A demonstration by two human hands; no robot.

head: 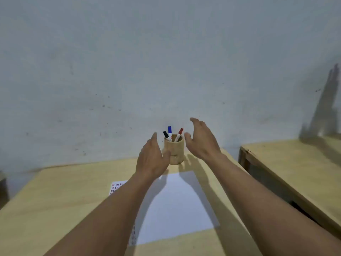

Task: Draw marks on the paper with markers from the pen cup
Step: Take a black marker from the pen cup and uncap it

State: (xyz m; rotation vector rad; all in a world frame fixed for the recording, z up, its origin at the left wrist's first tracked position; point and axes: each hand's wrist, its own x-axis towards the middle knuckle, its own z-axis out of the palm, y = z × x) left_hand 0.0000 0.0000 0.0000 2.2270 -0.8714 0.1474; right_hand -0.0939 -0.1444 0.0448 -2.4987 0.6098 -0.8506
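Pen cup between open left hand, right hand.

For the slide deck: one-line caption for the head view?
Both open hands, left and right, flank the wooden pen cup holding three capped markers, behind blank paper.

3 markers, 1 black-capped, 1 blue-capped, 1 red-capped, in 1 wooden pen cup; 2 paper sheets, 1 blank, 1 marked; 2 hands, left hand and right hand; 2 tables, 1 near, 1 at the right.
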